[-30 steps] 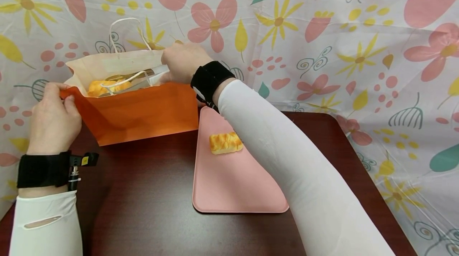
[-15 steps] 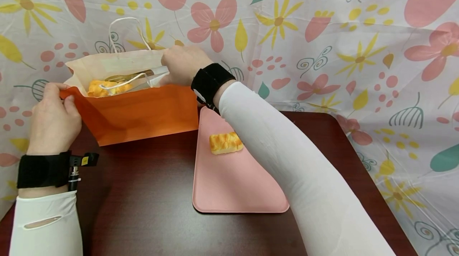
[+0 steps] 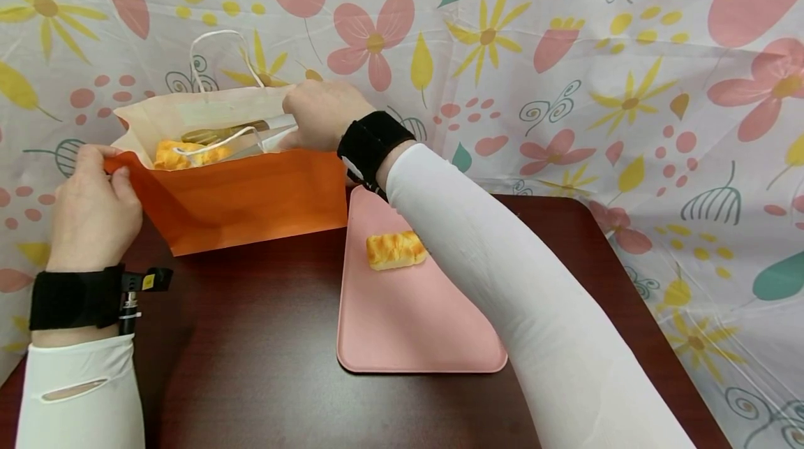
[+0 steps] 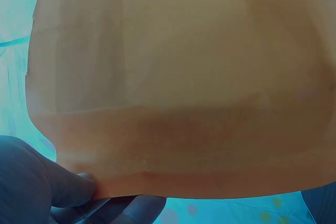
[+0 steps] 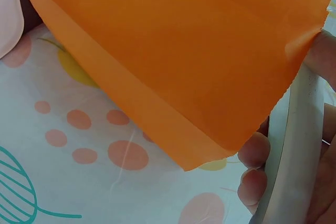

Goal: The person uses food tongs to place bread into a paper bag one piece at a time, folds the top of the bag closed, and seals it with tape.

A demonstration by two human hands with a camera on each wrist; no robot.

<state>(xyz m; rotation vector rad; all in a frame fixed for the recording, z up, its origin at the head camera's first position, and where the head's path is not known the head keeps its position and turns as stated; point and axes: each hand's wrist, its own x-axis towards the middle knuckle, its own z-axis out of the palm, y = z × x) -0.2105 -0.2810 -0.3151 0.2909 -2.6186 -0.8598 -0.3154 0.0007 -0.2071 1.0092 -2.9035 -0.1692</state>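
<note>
My left hand pinches the left rim of an orange paper bag between thumb and fingers; in the left wrist view the thumb lies on the paper edge. At the bag's right end my right hand grips a pair of tongs, whose pale handle runs through curled fingers in the right wrist view. The tongs' amber ends point left into the open bag, close to a golden bread roll inside. Part of that roll is hidden by the bag's front wall and a white cord handle.
A pink tray lies on the dark wooden table, right of the bag, with another bread roll on it. My right forearm crosses over the tray. A flower-patterned cloth hangs behind the table.
The amber ends of the tongs have shifted slightly within the bag, beside the bread roll. My right hand has dipped very slightly; the left hand and the bag stay as they were.
</note>
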